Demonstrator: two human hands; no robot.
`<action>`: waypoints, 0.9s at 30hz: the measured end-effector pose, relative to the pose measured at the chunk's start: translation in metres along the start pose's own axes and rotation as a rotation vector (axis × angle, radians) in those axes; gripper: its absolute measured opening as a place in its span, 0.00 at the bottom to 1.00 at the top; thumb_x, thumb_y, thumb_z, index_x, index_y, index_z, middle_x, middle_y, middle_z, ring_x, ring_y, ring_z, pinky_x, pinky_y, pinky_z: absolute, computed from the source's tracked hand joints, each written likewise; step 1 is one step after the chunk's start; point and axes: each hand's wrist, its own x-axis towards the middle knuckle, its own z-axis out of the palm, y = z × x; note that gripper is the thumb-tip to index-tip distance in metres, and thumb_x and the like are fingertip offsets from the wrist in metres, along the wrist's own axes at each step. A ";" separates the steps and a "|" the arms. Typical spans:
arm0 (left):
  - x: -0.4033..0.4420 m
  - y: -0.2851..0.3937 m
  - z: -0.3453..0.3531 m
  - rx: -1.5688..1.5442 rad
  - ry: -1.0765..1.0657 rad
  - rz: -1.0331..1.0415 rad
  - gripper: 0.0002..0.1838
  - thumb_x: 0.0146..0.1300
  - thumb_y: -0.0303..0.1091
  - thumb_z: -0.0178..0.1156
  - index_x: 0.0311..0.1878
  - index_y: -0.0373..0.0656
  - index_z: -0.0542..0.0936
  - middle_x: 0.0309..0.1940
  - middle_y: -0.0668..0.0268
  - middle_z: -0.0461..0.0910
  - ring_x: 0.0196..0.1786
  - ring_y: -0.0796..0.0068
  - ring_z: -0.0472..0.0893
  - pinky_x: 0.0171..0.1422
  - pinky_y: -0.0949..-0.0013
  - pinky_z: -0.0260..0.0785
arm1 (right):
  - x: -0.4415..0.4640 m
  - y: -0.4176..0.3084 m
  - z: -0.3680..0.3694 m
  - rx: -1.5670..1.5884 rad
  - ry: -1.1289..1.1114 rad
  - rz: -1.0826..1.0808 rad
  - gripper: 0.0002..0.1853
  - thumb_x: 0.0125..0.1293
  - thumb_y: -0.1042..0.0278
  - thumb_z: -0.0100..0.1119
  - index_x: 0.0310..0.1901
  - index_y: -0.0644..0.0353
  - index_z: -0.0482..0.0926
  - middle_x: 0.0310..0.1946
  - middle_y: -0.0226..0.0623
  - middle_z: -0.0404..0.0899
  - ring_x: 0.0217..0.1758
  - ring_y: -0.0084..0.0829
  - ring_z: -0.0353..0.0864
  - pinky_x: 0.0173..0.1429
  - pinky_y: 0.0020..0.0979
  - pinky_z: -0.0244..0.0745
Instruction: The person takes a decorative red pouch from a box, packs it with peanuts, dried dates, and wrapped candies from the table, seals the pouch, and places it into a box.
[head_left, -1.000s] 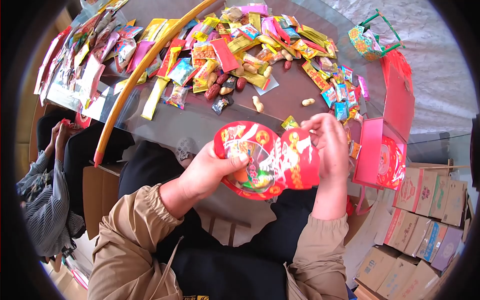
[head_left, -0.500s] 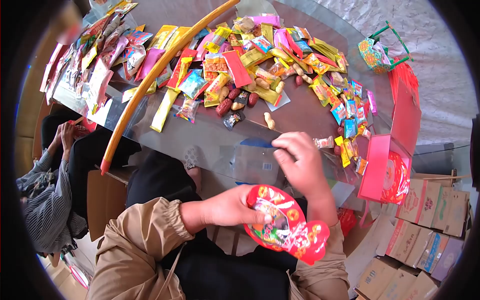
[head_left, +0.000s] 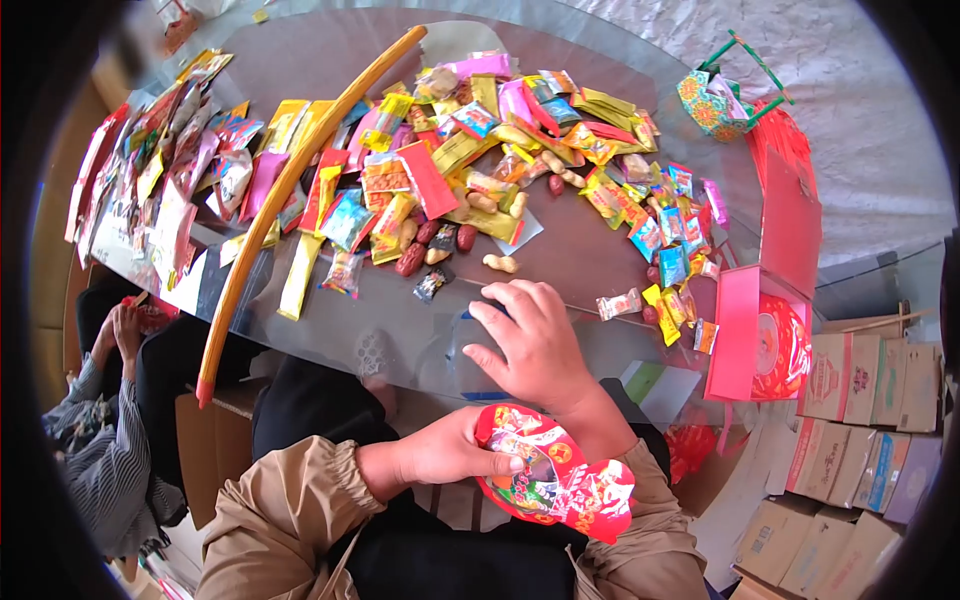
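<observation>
My left hand (head_left: 440,448) grips a red printed pouch (head_left: 585,490) with a clear window, its thumb pressed on the front. Wrapped sweets seem to show through the window. Above it, my right hand (head_left: 530,345) reaches over the near table edge, fingers spread and nothing visible in them. A single peanut (head_left: 501,263) lies just beyond its fingertips, apart from them. Farther in is a heap of wrapped sweets and snacks (head_left: 460,155), with red dates (head_left: 410,260) and more peanuts (head_left: 482,202). A wrapped candy (head_left: 618,303) lies right of the hand.
A curved yellow stick (head_left: 290,185) separates the heap from stacked snack packets (head_left: 170,170). At right stand an open red box (head_left: 735,340) and a small green-handled basket (head_left: 712,105). Cardboard boxes (head_left: 840,470) sit on the floor. Another person's hands (head_left: 125,328) are at left.
My right hand has moved forward and left over the table edge, its fingers opening out. The peanut near it now lies sideways. The view has shifted; my left hand still holds the pouch.
</observation>
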 end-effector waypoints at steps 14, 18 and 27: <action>0.036 0.011 0.009 -0.088 -0.027 0.094 0.23 0.65 0.28 0.71 0.62 0.39 0.76 0.55 0.63 0.84 0.59 0.69 0.83 0.67 0.60 0.74 | 0.004 0.008 0.005 0.056 0.065 -0.016 0.28 0.56 0.52 0.73 0.53 0.61 0.81 0.62 0.45 0.73 0.70 0.48 0.68 0.72 0.53 0.64; 0.057 0.028 0.028 -0.039 -0.044 0.113 0.25 0.64 0.32 0.73 0.62 0.39 0.77 0.54 0.63 0.84 0.59 0.68 0.83 0.67 0.61 0.74 | 0.002 0.011 0.007 0.073 0.118 -0.010 0.26 0.56 0.53 0.73 0.52 0.62 0.82 0.61 0.45 0.73 0.71 0.48 0.66 0.74 0.54 0.62; 0.110 0.054 0.052 -0.060 -0.287 0.126 0.27 0.66 0.32 0.71 0.66 0.37 0.75 0.57 0.65 0.83 0.60 0.76 0.80 0.67 0.64 0.72 | 0.005 0.041 -0.017 -0.081 0.300 -0.037 0.24 0.54 0.57 0.73 0.51 0.55 0.80 0.54 0.36 0.77 0.59 0.42 0.75 0.65 0.53 0.69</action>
